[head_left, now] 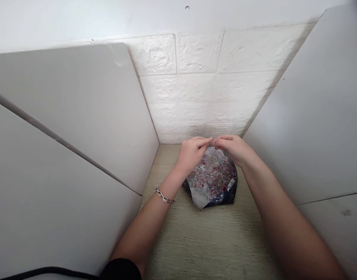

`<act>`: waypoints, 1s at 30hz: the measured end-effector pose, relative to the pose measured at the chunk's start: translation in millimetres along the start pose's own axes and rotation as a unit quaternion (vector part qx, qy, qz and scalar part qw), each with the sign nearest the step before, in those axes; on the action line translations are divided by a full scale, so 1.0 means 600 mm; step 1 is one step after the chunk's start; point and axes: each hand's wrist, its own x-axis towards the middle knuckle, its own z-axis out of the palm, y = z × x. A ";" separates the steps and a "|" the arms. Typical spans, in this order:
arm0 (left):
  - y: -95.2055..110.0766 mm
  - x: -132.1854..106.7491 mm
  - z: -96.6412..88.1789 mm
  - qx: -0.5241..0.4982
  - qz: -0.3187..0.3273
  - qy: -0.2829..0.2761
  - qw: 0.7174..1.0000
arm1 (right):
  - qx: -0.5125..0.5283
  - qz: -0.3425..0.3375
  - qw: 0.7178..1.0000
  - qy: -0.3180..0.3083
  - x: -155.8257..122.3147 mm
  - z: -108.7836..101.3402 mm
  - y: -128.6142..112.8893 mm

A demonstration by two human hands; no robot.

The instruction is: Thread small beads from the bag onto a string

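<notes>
No words, numbers, brands or signs can be read anywhere in view. The only thing close to print is some white marking on dark blue along the lower right edge of the bag of beads (pixel 213 171), with another pale patch farther up its right side; both are too small and creased to tell whether they are lettering or just a pattern.
</notes>
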 end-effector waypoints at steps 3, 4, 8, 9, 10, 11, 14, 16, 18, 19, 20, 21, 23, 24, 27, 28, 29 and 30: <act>0.004 -0.002 -0.002 -0.007 0.039 0.031 0.999 | 0.154 0.025 0.987 -0.050 -0.001 -0.001 -0.003; 0.005 -0.003 -0.002 -0.002 0.049 0.047 0.998 | 0.195 0.041 0.978 -0.061 -0.003 0.000 -0.004; 0.004 -0.006 0.001 0.032 0.087 0.115 0.989 | 0.287 0.085 0.951 -0.078 -0.010 0.010 -0.010; 0.003 -0.006 0.002 0.038 0.098 0.128 0.986 | 0.296 0.090 0.948 -0.074 -0.011 0.013 -0.011; 0.002 -0.006 0.003 0.045 0.110 0.141 0.983 | 0.302 0.092 0.946 -0.070 -0.012 0.016 -0.012; 0.001 -0.007 0.004 0.051 0.123 0.152 0.979 | 0.306 0.090 0.946 -0.065 -0.013 0.020 -0.011; -0.002 -0.007 0.004 0.080 0.166 0.172 0.968 | 0.312 0.075 0.946 -0.052 -0.015 0.028 -0.010; -0.004 -0.006 0.003 0.096 0.191 0.181 0.960 | 0.318 0.062 0.945 -0.045 -0.016 0.032 -0.009; -0.005 -0.007 0.003 0.103 0.211 0.193 0.953 | 0.325 0.055 0.943 -0.036 -0.019 0.037 -0.010; -0.005 -0.007 0.003 0.106 0.218 0.198 0.950 | 0.329 0.056 0.942 -0.029 -0.021 0.039 -0.012; -0.005 -0.007 0.003 0.109 0.225 0.201 0.947 | 0.333 0.060 0.941 -0.022 -0.022 0.041 -0.014; -0.006 -0.007 0.003 0.112 0.230 0.204 0.945 | 0.338 0.066 0.939 -0.014 -0.024 0.042 -0.016; -0.006 -0.008 0.002 0.124 0.240 0.204 0.941 | 0.348 0.084 0.934 -0.012 -0.028 0.042 -0.021; -0.006 -0.008 0.001 0.132 0.245 0.201 0.939 | 0.354 0.096 0.930 -0.018 -0.029 0.042 -0.024; -0.005 -0.007 -0.004 0.155 0.263 0.170 0.937 | 0.385 0.146 0.909 -0.068 -0.032 0.036 -0.031; -0.005 -0.007 -0.006 0.164 0.269 0.157 0.936 | 0.397 0.162 0.899 -0.088 -0.033 0.033 -0.032; -0.004 -0.006 -0.007 0.175 0.276 0.146 0.934 | 0.409 0.174 0.889 -0.106 -0.033 0.030 -0.034; -0.004 -0.006 -0.009 0.190 0.286 0.138 0.929 | 0.419 0.183 0.881 -0.121 -0.034 0.028 -0.035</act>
